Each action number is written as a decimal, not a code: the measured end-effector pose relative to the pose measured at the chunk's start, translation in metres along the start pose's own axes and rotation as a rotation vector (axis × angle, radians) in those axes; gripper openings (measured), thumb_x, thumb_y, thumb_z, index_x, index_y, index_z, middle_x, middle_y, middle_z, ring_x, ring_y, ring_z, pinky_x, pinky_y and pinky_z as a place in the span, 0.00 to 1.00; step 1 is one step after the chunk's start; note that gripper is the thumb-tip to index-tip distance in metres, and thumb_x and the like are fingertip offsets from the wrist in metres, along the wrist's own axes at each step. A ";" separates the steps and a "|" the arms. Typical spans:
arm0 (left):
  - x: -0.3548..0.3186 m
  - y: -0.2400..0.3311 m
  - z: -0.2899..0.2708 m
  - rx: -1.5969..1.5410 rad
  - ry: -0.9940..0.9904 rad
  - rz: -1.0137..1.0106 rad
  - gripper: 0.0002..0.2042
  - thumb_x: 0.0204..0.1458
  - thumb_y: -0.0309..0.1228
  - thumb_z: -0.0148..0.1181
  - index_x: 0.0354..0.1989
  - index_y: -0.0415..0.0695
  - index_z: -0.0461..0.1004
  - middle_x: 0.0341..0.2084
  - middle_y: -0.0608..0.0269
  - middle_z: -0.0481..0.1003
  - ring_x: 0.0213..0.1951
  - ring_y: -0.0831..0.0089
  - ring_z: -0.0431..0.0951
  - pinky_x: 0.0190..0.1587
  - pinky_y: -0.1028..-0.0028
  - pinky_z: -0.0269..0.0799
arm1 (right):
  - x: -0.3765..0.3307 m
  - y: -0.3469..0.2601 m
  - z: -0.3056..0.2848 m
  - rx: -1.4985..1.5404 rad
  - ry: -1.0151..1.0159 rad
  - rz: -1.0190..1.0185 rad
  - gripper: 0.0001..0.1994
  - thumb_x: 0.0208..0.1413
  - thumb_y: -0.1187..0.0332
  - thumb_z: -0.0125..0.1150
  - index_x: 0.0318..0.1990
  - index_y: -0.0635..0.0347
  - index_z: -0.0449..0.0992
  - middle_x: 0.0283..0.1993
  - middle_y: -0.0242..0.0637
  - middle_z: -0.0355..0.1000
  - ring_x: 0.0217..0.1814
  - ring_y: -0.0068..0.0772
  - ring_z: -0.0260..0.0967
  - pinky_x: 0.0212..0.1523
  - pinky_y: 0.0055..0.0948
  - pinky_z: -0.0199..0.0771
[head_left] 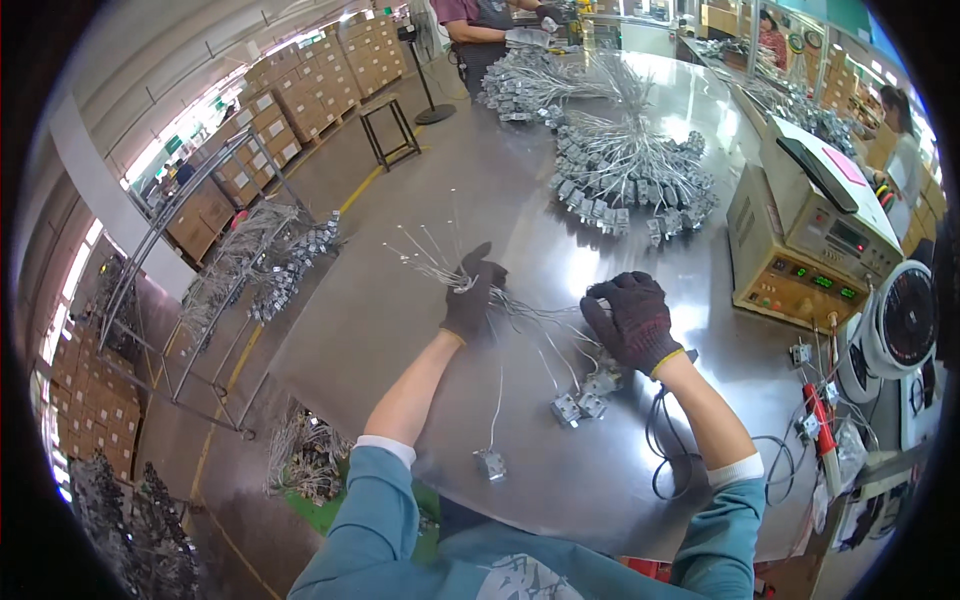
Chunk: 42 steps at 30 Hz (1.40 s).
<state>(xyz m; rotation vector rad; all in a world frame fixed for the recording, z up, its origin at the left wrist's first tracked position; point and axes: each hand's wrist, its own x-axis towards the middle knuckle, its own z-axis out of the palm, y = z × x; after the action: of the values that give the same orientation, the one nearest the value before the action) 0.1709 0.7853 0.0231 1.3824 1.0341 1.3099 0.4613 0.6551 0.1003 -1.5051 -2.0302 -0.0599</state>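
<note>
My left hand [474, 296], in a dark knit glove, is closed around a bundle of thin silver wires [428, 262]. Their loose tips fan out to the upper left. From this fist the wires run right, toward small metal housings [578, 407] lying on the steel table [390, 320]. One more housing [490, 463] hangs off a single wire nearer to me, resting on the tabletop. My right hand [632, 318], gloved alike, curls palm down with its fingertips at the wires; its fingers partly hide what they grip.
A large heap of wired housings [635, 180] covers the table's far part. Test instruments [810, 240] and a white fan [905, 315] stand at right, near a black cable [655, 450] and red-handled tool [820, 410]. A metal rack [170, 300] stands left; a co-worker [490, 30] works beyond.
</note>
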 end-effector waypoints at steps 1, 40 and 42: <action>0.000 0.000 0.003 0.002 -0.014 -0.001 0.23 0.70 0.33 0.54 0.71 0.38 0.69 0.38 0.59 0.83 0.37 0.73 0.84 0.43 0.69 0.82 | -0.003 0.003 0.002 0.004 0.005 0.020 0.20 0.63 0.47 0.62 0.47 0.51 0.88 0.44 0.45 0.81 0.55 0.54 0.74 0.59 0.55 0.70; -0.079 0.056 0.076 0.714 -0.562 0.642 0.24 0.54 0.35 0.69 0.62 0.48 0.79 0.39 0.51 0.84 0.43 0.50 0.85 0.47 0.57 0.81 | -0.020 -0.014 -0.024 -0.147 -0.147 -0.125 0.20 0.66 0.56 0.57 0.58 0.57 0.82 0.40 0.49 0.80 0.44 0.55 0.77 0.47 0.51 0.75; -0.081 0.058 0.080 0.727 -0.609 0.613 0.20 0.55 0.33 0.68 0.57 0.49 0.81 0.37 0.51 0.84 0.40 0.51 0.85 0.46 0.58 0.81 | -0.023 -0.021 -0.028 -0.154 -0.108 -0.084 0.20 0.67 0.55 0.57 0.57 0.57 0.82 0.40 0.49 0.80 0.43 0.55 0.77 0.47 0.51 0.74</action>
<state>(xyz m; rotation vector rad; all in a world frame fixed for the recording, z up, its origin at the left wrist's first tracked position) 0.2433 0.6879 0.0636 2.6000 0.6870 0.7948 0.4593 0.6170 0.1183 -1.5456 -2.2187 -0.1759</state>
